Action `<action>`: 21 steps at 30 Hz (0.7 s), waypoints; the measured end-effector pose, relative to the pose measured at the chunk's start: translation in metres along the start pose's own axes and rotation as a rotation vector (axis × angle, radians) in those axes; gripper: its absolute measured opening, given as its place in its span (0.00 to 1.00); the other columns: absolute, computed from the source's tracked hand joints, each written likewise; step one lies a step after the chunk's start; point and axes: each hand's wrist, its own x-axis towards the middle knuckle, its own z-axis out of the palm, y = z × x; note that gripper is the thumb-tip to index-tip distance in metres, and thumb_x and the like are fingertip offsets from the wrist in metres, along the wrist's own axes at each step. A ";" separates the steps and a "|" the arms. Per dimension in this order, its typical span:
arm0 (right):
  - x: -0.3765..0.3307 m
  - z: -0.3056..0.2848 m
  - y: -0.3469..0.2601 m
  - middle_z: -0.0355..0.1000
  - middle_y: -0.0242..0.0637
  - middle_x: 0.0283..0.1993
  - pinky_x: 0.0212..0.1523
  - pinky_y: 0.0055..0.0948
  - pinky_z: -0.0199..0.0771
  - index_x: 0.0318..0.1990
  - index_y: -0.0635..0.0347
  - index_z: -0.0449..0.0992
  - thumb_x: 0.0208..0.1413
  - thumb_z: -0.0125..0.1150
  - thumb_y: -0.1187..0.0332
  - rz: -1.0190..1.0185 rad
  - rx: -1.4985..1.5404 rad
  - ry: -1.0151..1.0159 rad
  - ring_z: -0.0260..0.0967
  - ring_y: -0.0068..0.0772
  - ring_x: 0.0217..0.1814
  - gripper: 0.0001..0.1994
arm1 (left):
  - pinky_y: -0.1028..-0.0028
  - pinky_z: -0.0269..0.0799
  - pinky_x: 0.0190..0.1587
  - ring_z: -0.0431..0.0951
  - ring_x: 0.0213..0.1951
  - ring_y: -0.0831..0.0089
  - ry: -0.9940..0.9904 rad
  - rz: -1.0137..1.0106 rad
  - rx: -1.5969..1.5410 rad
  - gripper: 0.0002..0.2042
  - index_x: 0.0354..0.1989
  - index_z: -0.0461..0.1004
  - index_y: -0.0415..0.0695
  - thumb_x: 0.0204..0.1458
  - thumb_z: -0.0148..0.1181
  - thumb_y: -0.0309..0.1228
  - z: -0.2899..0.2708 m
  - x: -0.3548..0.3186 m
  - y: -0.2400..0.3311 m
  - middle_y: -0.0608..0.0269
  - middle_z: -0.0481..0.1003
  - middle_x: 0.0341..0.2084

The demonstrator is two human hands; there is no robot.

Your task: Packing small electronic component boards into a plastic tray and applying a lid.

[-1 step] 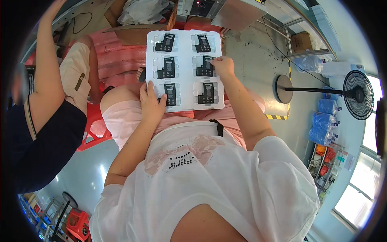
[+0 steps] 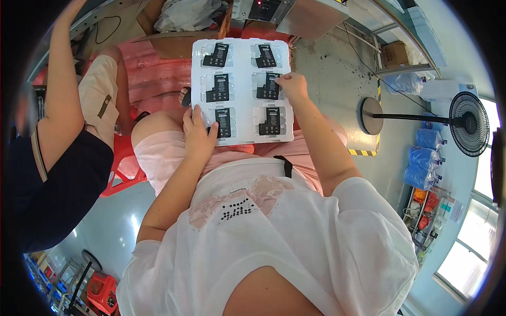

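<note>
Item: white moulded plastic tray [image 2: 241, 89], glossy, rectangular, six recessed pockets in two columns, resting on my lap. Each pocket carries a flat black battery cell [image 2: 217, 55]. My left hand [image 2: 197, 131] pinches the tray's near-left edge, thumb on top. My right hand [image 2: 291, 85] grips the right edge, fingertips curled against a middle-row cell [image 2: 269, 87].

No change is seen. The white tray [image 2: 240, 89] is gripped as before by the left hand [image 2: 197, 134] and the right hand [image 2: 292, 87].
</note>
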 end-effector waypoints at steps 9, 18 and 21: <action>0.011 -0.035 -0.009 0.67 0.29 0.20 0.17 0.21 0.55 0.29 0.63 0.75 0.43 0.65 0.69 0.125 0.292 -0.429 0.56 0.18 0.17 0.07 | 0.55 0.58 0.54 0.56 0.54 0.41 0.016 0.033 0.057 0.34 0.60 0.48 0.37 0.46 0.58 0.33 0.003 -0.002 -0.007 0.38 0.49 0.55; 0.001 -0.021 -0.019 0.71 0.34 0.24 0.27 0.33 0.68 0.34 0.61 0.77 0.41 0.64 0.68 -0.326 -0.277 -0.225 0.66 0.35 0.23 0.11 | 0.54 0.58 0.54 0.56 0.54 0.42 0.019 0.049 0.099 0.34 0.61 0.47 0.38 0.46 0.57 0.33 0.006 -0.006 -0.007 0.40 0.49 0.56; -0.028 -0.020 -0.022 0.71 0.35 0.33 0.35 0.36 0.68 0.36 0.58 0.77 0.42 0.62 0.67 -0.532 -0.514 -0.035 0.68 0.40 0.33 0.11 | 0.55 0.58 0.54 0.56 0.54 0.43 0.014 0.050 0.110 0.35 0.61 0.47 0.38 0.46 0.57 0.33 0.006 -0.006 -0.007 0.41 0.49 0.56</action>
